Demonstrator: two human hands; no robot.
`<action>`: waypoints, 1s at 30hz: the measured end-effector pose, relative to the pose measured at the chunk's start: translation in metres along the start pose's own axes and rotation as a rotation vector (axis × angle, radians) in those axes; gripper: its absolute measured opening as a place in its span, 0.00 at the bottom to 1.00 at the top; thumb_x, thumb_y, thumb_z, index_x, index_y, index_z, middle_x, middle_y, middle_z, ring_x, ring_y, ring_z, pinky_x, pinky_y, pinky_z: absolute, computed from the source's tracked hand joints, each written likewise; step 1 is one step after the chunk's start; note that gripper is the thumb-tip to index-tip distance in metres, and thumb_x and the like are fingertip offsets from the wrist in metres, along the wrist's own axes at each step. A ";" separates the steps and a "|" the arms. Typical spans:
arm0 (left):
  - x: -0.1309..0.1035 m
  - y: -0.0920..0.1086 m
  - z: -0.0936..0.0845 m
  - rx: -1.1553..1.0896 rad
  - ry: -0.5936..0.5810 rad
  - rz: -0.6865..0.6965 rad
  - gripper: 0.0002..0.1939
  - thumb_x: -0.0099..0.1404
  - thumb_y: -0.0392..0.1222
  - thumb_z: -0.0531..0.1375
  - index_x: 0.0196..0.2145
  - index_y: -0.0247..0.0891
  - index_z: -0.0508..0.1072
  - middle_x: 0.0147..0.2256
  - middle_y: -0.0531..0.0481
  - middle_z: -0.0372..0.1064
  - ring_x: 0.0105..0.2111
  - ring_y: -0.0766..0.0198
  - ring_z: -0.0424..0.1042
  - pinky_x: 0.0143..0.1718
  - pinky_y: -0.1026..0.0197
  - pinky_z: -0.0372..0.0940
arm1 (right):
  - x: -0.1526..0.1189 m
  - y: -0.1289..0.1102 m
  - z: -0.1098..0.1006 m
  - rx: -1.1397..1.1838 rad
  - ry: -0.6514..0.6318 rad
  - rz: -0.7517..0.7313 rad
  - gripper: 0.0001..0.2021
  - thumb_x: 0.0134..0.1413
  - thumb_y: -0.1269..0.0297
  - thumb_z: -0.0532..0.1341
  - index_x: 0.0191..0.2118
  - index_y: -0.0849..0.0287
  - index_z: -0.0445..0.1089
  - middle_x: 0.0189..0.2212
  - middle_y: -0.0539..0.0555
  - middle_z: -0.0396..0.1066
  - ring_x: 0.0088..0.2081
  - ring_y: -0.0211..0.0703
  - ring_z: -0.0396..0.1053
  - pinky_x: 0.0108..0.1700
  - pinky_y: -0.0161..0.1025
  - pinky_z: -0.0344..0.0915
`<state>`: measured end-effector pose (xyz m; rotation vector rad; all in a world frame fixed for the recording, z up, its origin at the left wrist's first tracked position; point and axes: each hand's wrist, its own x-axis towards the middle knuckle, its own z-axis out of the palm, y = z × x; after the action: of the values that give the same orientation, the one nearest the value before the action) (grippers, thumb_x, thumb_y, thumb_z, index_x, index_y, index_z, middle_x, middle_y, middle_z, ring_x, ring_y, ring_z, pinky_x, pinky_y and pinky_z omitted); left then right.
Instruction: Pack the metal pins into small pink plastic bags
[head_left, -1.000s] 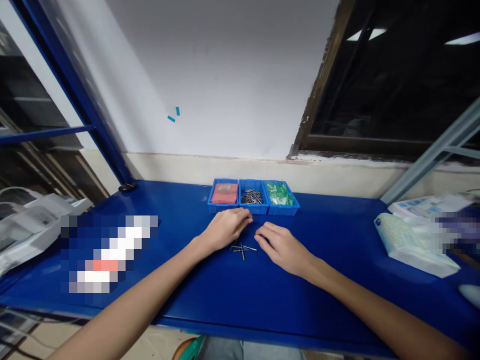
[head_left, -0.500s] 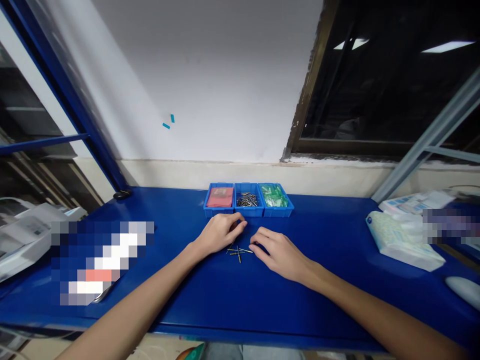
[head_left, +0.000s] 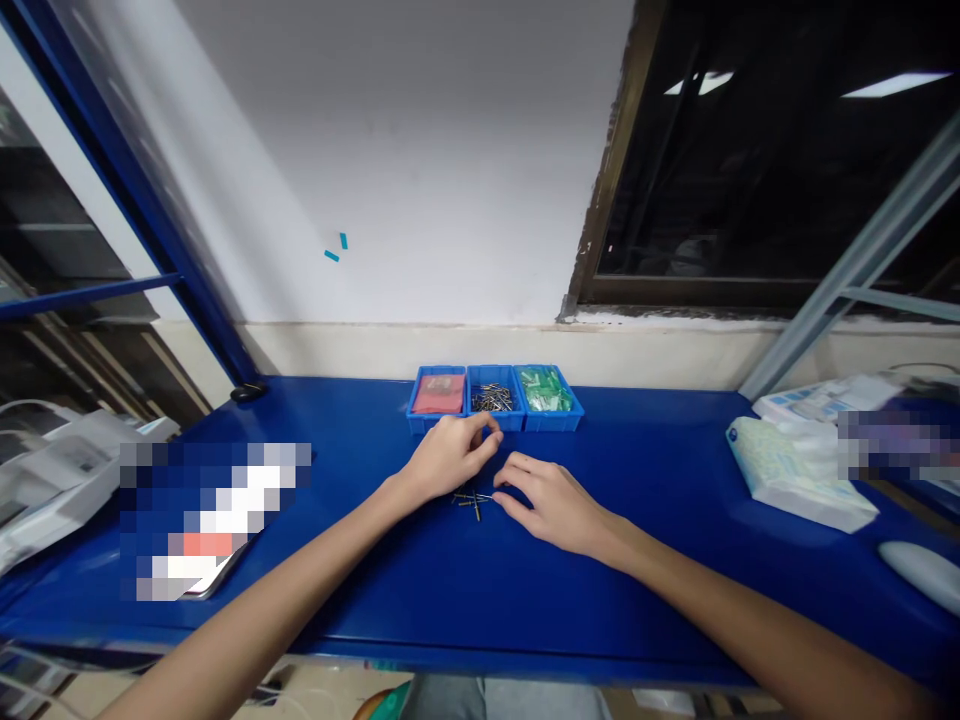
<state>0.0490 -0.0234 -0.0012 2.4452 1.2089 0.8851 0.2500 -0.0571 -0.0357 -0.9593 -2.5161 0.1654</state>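
My left hand (head_left: pixel 454 455) is bent over the far side of a small pile of thin metal pins with brassy ends (head_left: pixel 474 500). Its thumb and index finger come together in a pinch; what lies between them, if anything, is too small to see. To the right of the pile is my right hand (head_left: pixel 551 502), its thumb and index finger apart. The right thumb tip is close to the end of one pin; I cannot tell whether they touch. Just beyond the hands, the middle blue bin (head_left: pixel 495 421) holds many similar metal pins (head_left: pixel 493 398).
Beside it stand a left bin with a pink packet (head_left: pixel 439 393) and a right bin with green-and-clear bags (head_left: pixel 546 390). A tissue pack (head_left: pixel 799 480) and a white mouse-shaped object (head_left: pixel 921 572) are at right. A blurred-out flat object (head_left: pixel 217 530) lies at left on the blue table (head_left: pixel 465 600).
My left hand has shifted slightly right and away from me, its fingertips drawing together. My right hand has moved slightly left, nearer the pile. The view has shifted a little.
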 end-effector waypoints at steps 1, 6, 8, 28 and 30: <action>0.002 0.001 0.000 0.019 -0.012 0.007 0.11 0.72 0.42 0.54 0.37 0.36 0.73 0.19 0.57 0.63 0.18 0.70 0.59 0.23 0.66 0.50 | 0.000 -0.001 -0.001 0.002 -0.005 -0.002 0.08 0.66 0.62 0.56 0.43 0.56 0.71 0.40 0.53 0.72 0.39 0.42 0.73 0.41 0.37 0.67; 0.002 -0.007 0.008 0.042 -0.008 0.042 0.10 0.72 0.42 0.53 0.36 0.36 0.72 0.18 0.58 0.61 0.19 0.69 0.60 0.24 0.66 0.50 | 0.001 -0.003 -0.003 -0.039 -0.034 0.000 0.08 0.65 0.64 0.57 0.43 0.57 0.72 0.40 0.53 0.72 0.36 0.41 0.73 0.37 0.37 0.66; -0.001 -0.013 0.011 0.042 0.021 0.056 0.10 0.72 0.42 0.52 0.36 0.37 0.71 0.19 0.58 0.62 0.19 0.69 0.61 0.24 0.66 0.51 | 0.001 -0.002 -0.003 -0.053 -0.038 -0.005 0.08 0.65 0.65 0.57 0.43 0.57 0.73 0.40 0.53 0.72 0.35 0.41 0.73 0.36 0.36 0.66; -0.010 -0.017 0.010 0.140 -0.004 0.141 0.19 0.76 0.47 0.48 0.32 0.36 0.70 0.25 0.52 0.68 0.24 0.66 0.66 0.29 0.64 0.55 | 0.002 0.007 -0.003 0.080 0.068 0.042 0.08 0.69 0.68 0.51 0.39 0.57 0.66 0.36 0.53 0.69 0.36 0.41 0.71 0.41 0.38 0.65; -0.010 -0.016 0.009 0.136 -0.031 0.184 0.20 0.76 0.48 0.48 0.31 0.35 0.71 0.25 0.52 0.68 0.24 0.66 0.66 0.29 0.64 0.55 | 0.002 0.010 -0.003 0.097 0.094 0.057 0.08 0.69 0.68 0.51 0.39 0.57 0.66 0.36 0.53 0.69 0.36 0.41 0.70 0.41 0.38 0.65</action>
<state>0.0398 -0.0214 -0.0202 2.7041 1.0794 0.8330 0.2558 -0.0484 -0.0343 -0.9777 -2.3735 0.2515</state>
